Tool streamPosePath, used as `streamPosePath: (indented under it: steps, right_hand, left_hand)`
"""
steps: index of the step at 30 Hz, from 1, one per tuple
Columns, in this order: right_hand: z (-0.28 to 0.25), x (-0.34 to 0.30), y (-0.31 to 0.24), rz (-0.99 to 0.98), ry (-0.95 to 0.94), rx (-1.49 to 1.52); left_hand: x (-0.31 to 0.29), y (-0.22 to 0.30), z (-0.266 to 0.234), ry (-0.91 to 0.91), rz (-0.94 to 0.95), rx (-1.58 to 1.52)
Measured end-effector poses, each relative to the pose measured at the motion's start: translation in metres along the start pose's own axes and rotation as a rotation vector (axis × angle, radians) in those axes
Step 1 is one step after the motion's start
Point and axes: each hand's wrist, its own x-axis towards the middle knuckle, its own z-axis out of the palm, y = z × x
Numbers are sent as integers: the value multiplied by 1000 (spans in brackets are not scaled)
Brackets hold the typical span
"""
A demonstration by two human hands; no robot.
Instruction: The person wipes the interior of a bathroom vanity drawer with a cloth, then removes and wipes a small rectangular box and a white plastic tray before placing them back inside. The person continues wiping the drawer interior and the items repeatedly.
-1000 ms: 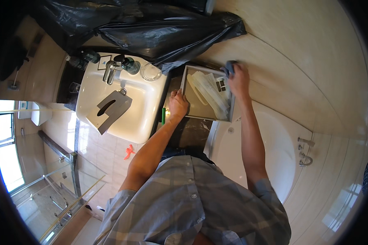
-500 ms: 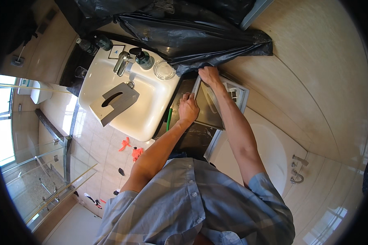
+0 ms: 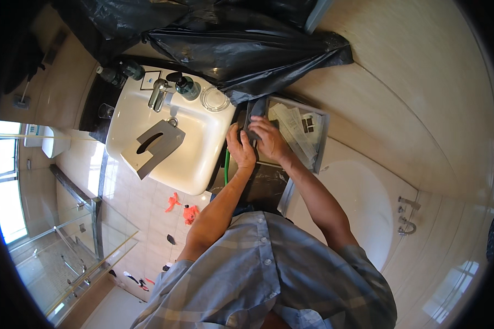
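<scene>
A soft-looking dark grey item, perhaps folded cloth, lies between my hands at the near left side of a shallow grey-rimmed tray. My right hand has its fingers bent over the item's near part. Close beside it, my left hand is closed with the fingers curled at the item's left edge. What the left fingertips grip is mostly hidden. Inside the tray lie pale papers or clear packets and a packet with dark pieces. A green strip stands just below my left hand.
Left is a white basin with a tap, pump bottle, glass dish and grey slotted box. Black plastic sheeting hangs beyond. A bathtub is at right; red scraps lie on the floor.
My right hand has come back nearer and left, beside my left hand, which moved slightly left. The dark grey item now shows between them, and the tray's papers are uncovered.
</scene>
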Motion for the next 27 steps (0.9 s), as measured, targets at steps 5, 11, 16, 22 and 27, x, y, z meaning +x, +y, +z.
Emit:
streamPosePath:
  steps: [5,11,16,22,27]
  right_hand:
    - [1,-37,-38,113,-112,178]
    - [-15,-54,-62,272,125,228]
    - [-20,-72,-96,247,331,-7]
    - [15,-119,-69,226,147,-360]
    - [-39,-195,-36,190,240,-490]
  left_hand:
    - [-2,-47,8,233,-416,-361]
    - [-3,-28,8,222,-592,-722]
    - [7,-15,5,-125,-461,-488]
    - [11,12,9,-467,251,375]
    - [11,11,12,-477,182,453]
